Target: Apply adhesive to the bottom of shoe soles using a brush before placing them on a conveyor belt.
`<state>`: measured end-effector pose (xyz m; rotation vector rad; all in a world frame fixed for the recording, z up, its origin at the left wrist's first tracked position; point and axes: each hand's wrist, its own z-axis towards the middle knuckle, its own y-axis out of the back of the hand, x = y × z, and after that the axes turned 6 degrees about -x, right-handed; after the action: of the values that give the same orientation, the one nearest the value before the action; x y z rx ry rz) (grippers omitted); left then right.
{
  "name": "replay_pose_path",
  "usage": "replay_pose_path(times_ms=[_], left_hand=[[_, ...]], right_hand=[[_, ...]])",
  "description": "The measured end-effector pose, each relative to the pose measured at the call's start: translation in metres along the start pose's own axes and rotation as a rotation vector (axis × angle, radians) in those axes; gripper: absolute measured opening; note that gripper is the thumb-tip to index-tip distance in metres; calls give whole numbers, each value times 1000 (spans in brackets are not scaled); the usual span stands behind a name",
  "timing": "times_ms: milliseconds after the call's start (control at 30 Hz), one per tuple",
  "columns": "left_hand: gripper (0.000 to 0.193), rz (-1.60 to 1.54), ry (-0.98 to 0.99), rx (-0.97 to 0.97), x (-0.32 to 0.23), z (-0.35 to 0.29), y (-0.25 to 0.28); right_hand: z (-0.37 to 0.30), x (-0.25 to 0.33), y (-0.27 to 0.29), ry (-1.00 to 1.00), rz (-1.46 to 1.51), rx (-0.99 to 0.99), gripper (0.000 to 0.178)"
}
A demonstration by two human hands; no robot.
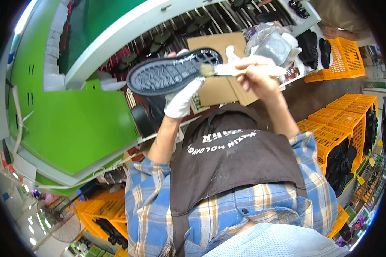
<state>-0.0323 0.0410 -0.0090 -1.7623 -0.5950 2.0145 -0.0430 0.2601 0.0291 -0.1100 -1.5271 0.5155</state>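
My left hand (181, 102), in a white glove, holds up a black shoe sole (161, 78) with its hollow, ribbed inside facing me. Wet-looking shine shows along the rim at the sole's right end. My bare right hand (260, 78) is closed round the pale handle of a brush (222, 70). Its tan bristles are at the right end of the sole, by the inner rim; whether they press on it I cannot tell. Beneath both hands lie brown cardboard sheets (216, 93).
A plastic-wrapped tub (268, 43) stands beyond my right hand. Behind the bench runs a slatted rack (180, 31) carrying shoe parts. A green panel (68, 132) fills the left. Orange crates (324, 137) with black soles stand at right; another person (343, 19) is at the far right.
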Motion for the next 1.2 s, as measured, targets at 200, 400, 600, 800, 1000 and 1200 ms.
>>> replay_pose_path(times_ms=[200, 400, 600, 800, 1000, 1200], left_hand=[[53, 93, 227, 36, 32, -4, 18], [33, 194, 442, 57, 56, -11, 39], [53, 252, 478, -66, 80, -22, 60], [48, 173, 522, -27, 89, -30, 67], [32, 36, 678, -15, 79, -30, 62], [65, 438, -25, 11, 48, 4, 17]], right_hand=[[-14, -8, -13, 20, 93, -133, 30], [-16, -9, -8, 24, 186, -174, 30], [-30, -11, -9, 2, 148, -260, 33], [-40, -19, -15, -28, 175, -280, 34], [-37, -15, -19, 27, 18, -238, 39], [-29, -16, -21, 306, -208, -348, 43]])
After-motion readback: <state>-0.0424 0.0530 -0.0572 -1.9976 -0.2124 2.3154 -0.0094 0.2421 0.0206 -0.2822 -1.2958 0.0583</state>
